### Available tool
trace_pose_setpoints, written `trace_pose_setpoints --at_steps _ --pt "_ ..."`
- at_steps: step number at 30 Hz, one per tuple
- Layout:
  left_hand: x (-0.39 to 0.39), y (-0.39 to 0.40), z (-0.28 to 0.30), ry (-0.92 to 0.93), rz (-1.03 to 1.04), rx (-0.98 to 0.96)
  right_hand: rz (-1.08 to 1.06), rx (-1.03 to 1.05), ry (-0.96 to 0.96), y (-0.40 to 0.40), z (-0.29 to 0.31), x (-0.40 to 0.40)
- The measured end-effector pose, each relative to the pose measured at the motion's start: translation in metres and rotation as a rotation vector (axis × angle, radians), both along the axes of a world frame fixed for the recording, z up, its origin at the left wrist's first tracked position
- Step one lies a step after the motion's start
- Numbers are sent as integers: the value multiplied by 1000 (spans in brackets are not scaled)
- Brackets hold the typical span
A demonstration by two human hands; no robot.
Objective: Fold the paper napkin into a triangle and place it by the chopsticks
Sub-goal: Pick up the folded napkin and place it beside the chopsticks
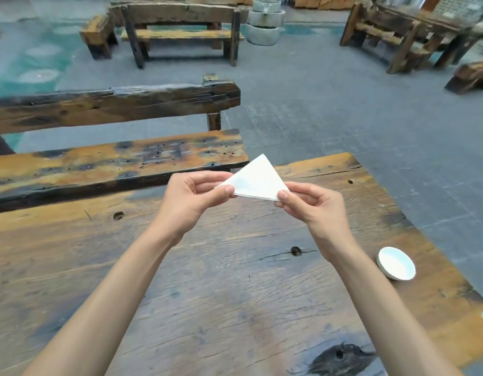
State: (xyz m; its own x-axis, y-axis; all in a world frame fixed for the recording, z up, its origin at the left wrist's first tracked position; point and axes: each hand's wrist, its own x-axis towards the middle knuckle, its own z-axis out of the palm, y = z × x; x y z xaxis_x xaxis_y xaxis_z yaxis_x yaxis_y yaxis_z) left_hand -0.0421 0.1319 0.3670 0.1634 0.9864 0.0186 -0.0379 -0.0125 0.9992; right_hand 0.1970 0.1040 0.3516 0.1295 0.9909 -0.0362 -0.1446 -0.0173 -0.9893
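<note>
Weathered, cracked plank table (234, 280), knotted and dark-stained. Above its far edge, white paper napkin (255, 181), triangular, layered, pinched at left corner by left hand (192, 198), at right corner by right hand (312, 203). Near right: round white glossy dish (396, 263).

The napkin (255, 181) is held up above the far part of the table (207, 280), pinched at its 2 lower corners: the left hand (192, 198) at the left corner, the right hand (310, 206) at the right corner. The third corner is pointed away from the grip, toward the far table edge. Well to the right of the grip and nearer the person, a small dish (396, 263) is set on the table close to its right edge. Beyond the grip and to its left, a bench (112, 161) is placed along the table's far side. More benches are seen farther behind.
</note>
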Motion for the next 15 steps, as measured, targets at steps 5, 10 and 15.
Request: trace_pose_setpoints --at_steps 5,10,15 --pt "1 -5 32 -51 20 76 21 92 23 -3 34 2" --pt "-1 -12 42 -103 -2 101 42 161 3 -10 49 4" --pt "-2 -15 43 -136 -2 93 45 166 -6 -14 55 2"
